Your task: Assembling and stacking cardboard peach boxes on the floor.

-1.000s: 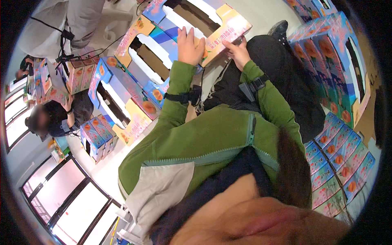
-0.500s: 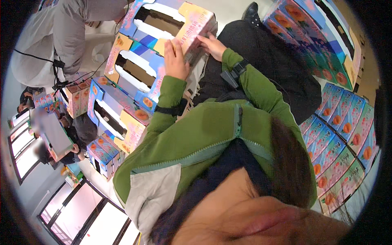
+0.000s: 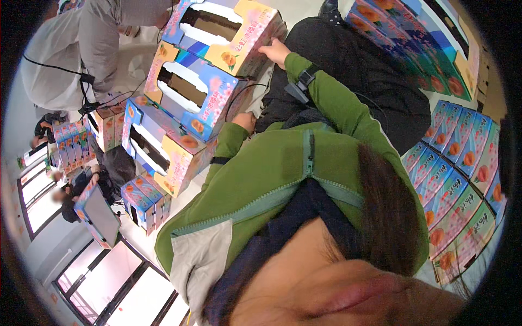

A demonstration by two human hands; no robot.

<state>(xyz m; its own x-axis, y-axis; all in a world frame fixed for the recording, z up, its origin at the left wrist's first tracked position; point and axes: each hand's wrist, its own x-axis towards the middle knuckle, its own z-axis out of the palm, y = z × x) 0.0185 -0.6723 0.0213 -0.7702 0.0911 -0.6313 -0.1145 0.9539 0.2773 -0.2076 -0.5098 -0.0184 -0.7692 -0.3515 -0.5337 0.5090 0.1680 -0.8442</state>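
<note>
A row of carton boxes with peach pictures and long cut-out openings in their tops runs along the left. At its far end stands a blue, orange and pink carton [image 3: 251,32]. My right hand [image 3: 277,53] is closed at that carton's right side, thumb and fingers against its edge. Down beside my lap, my left hand [image 3: 248,121] is off the cartons. Its fingers are mostly hidden, so its grip does not show. Nearest to it is a blue and white carton [image 3: 220,106], with a black cable [image 3: 235,98] arching beside it.
More peach-printed cartons [image 3: 451,157] lie in rows at my right, and a tall stack [image 3: 402,41] stands at the far right. A person in grey clothing [image 3: 98,49] is close at the far left. Farther left, another person holds a pale-faced box [image 3: 100,212].
My left hand has left the far carton's top and dropped toward my lap. My right hand stays at the carton's side, shifted slightly. In the background, the held box has been lowered.
</note>
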